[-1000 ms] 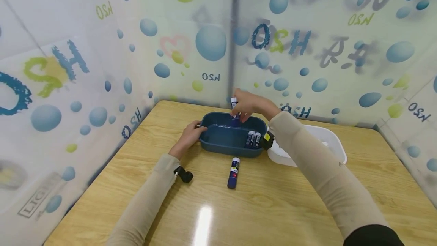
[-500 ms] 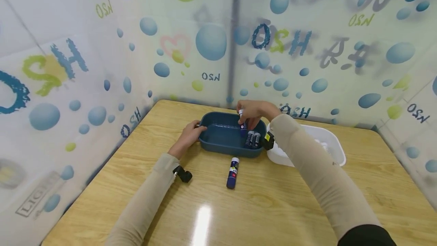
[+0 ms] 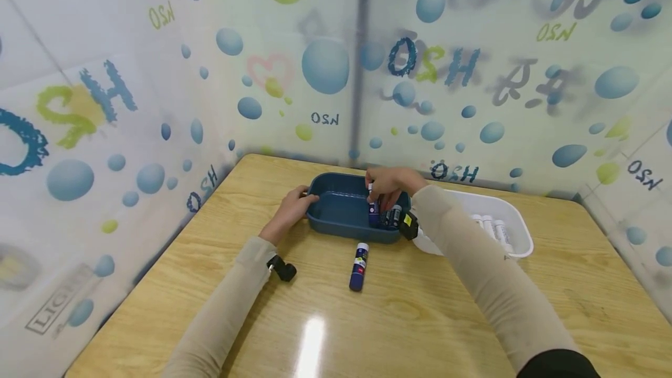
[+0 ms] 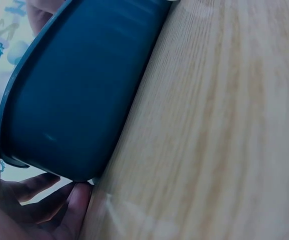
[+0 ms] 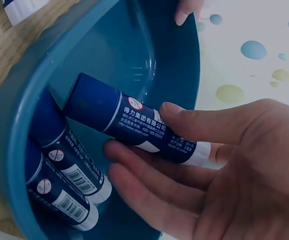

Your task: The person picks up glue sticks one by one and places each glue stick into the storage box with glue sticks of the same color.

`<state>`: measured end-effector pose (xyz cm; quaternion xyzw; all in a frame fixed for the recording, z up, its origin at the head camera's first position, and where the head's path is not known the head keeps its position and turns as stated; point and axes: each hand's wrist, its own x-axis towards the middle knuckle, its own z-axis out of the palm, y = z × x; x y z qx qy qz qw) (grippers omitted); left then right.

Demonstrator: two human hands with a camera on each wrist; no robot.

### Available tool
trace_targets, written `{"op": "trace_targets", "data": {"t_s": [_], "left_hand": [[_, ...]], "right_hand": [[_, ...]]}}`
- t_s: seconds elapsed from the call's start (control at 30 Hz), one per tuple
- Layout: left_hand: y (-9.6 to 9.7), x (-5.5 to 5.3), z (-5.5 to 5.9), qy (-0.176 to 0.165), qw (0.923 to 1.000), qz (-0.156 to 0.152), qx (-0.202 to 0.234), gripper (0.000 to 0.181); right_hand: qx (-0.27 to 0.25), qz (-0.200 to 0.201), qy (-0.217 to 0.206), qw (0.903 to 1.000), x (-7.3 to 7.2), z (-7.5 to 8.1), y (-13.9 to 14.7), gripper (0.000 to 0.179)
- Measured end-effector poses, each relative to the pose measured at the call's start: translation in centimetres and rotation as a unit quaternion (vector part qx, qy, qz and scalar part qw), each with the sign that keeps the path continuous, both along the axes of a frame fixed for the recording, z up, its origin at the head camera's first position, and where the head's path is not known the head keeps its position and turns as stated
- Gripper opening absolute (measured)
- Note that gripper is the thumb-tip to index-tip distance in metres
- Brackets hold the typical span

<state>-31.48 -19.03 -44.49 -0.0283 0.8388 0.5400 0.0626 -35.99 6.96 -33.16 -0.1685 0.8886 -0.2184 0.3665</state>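
My right hand (image 3: 389, 185) pinches a navy glue stick (image 5: 129, 117) with a white cap between thumb and fingers. It is inside the right part of the blue plastic bin (image 3: 341, 230), tilted in the right wrist view. Beside it, two similar glue sticks (image 5: 77, 175) lie side by side against the bin's wall. At the bin's left end, my left hand (image 3: 290, 210) grips the rim, thumb over the edge and fingers outside; the left wrist view shows fingers (image 4: 77, 205) at the bin's lower corner. Another glue stick (image 3: 359, 267) lies on the table in front of the bin.
A white bin (image 3: 517, 206) stands to the right of the blue one, partly hidden by my right sleeve. Several white tubes (image 3: 488, 226) lie in it. Patterned wall sheets (image 3: 294, 133) rise behind the wooden table (image 3: 446, 319).
My right hand has brought its glue stick from above the blue bin's back rim down and slightly right into the bin, near the two others. The left hand has stayed in place.
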Motion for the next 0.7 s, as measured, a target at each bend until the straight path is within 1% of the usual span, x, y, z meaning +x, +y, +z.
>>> {"op": "trace_targets", "data": {"t_s": [0.2, 0.3, 0.5, 0.63, 0.7], "left_hand": [[0.0, -0.1, -0.1, -0.006, 1.0000, -0.003, -0.001, 0.057], [-0.1, 0.0, 0.0, -0.006, 1.0000, 0.000, 0.001, 0.057], [-0.1, 0.0, -0.2, -0.005, 1.0000, -0.005, 0.005, 0.056], [-0.1, 0.0, -0.2, -0.007, 0.9999, -0.004, 0.007, 0.056], [0.0, 0.0, -0.2, -0.008, 0.9999, -0.002, 0.008, 0.056]], "right_hand": [[0.020, 0.003, 0.007, 0.9998, 0.1, -0.4, -0.2, 0.051], [0.030, 0.004, 0.008, 0.9995, 0.0, -0.5, -0.3, 0.049], [0.046, 0.006, 0.012, 0.9988, -0.2, -1.4, -0.1, 0.029], [0.049, 0.001, 0.017, 0.9986, -0.2, -1.6, 0.1, 0.014], [0.054, 0.005, 0.020, 0.9983, -0.3, -1.7, 0.1, 0.013]]}}
